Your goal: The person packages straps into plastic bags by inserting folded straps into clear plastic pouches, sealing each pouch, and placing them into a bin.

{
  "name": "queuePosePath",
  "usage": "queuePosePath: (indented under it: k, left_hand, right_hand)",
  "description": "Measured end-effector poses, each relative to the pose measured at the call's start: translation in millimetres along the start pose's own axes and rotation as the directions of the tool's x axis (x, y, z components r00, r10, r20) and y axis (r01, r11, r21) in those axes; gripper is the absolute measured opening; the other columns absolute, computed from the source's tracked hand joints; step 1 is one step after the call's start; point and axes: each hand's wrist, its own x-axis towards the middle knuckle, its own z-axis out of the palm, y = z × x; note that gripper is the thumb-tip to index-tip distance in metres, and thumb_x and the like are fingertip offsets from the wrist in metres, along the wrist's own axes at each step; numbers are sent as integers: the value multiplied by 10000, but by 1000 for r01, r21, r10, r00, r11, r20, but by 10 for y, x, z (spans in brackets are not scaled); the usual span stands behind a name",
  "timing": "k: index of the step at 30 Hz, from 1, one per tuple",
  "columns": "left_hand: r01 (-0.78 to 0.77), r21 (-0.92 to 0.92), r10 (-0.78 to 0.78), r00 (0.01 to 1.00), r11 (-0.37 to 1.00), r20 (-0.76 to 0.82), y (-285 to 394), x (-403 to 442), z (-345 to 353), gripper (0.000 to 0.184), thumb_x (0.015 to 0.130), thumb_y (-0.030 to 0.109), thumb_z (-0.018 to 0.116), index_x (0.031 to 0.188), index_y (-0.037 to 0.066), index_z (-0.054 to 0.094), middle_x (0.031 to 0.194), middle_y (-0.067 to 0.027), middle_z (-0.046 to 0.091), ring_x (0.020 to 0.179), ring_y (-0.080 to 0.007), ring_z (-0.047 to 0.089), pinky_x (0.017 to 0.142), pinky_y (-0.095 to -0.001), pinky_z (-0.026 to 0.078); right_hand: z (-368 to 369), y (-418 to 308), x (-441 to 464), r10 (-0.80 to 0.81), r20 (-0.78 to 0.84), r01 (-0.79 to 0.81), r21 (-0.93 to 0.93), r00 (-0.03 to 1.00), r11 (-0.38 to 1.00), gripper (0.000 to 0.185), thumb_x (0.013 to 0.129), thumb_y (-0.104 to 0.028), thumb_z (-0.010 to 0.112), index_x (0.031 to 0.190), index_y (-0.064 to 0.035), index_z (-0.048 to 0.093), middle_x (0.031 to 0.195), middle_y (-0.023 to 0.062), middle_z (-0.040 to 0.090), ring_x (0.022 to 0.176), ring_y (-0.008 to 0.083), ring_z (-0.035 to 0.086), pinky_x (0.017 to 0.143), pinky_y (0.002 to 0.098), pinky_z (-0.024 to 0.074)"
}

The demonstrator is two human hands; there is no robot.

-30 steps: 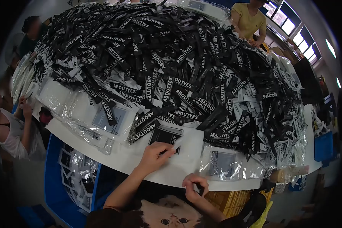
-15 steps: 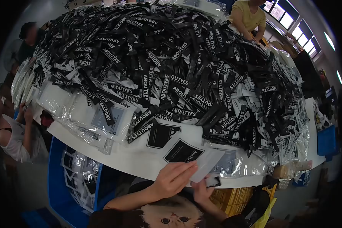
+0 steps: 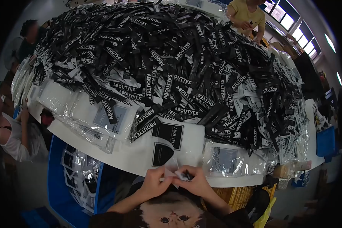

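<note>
At the table's near edge, my left hand (image 3: 154,185) pinches a translucent white plastic bag (image 3: 171,166) that bends upward between my hands. My right hand (image 3: 197,183) is close beside it, fingers closed around a small folded black-and-white strip (image 3: 184,175) at the bag's edge. How far the strip sits inside the bag cannot be made out. Just beyond lie white bags with black printed panels (image 3: 173,135). A large heap of black ABOUTYES label strips (image 3: 165,85) rises behind them.
Clear-wrapped packs (image 3: 225,159) lie right and left of the bags on the white table (image 3: 127,157). A blue bin (image 3: 97,190) with filled bags stands at lower left, a yellow crate (image 3: 231,199) under the table. Other people (image 3: 247,17) work around the heap.
My left hand has come down and left with the bag, which now bends between both hands. My right hand has risen to it with the small strip.
</note>
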Motion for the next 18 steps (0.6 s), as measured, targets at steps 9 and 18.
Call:
queuePosePath:
  k: [9,18]
  left_hand:
    - [-153,332,131,987,931,89,127,45,-12,148,671,52,611,794,-21,572,689,-168,573,624,-353,572,531,-400,476]
    - [-148,435,257,945,888,-202,143,-32,-115,214,660,153,669,813,39,572,889,-141,568,821,-304,578,697,-391,469]
  right_hand:
    - [100,10,42,-404,85,387,-517,911,764,686,509,54,596,1180,46,457,906,151,564,817,296,526,693,346,464]
    - [5,0,35,-340,-281,276,-245,897,929,427,632,25,617,1055,20,562,787,78,597,631,180,560,582,297,443]
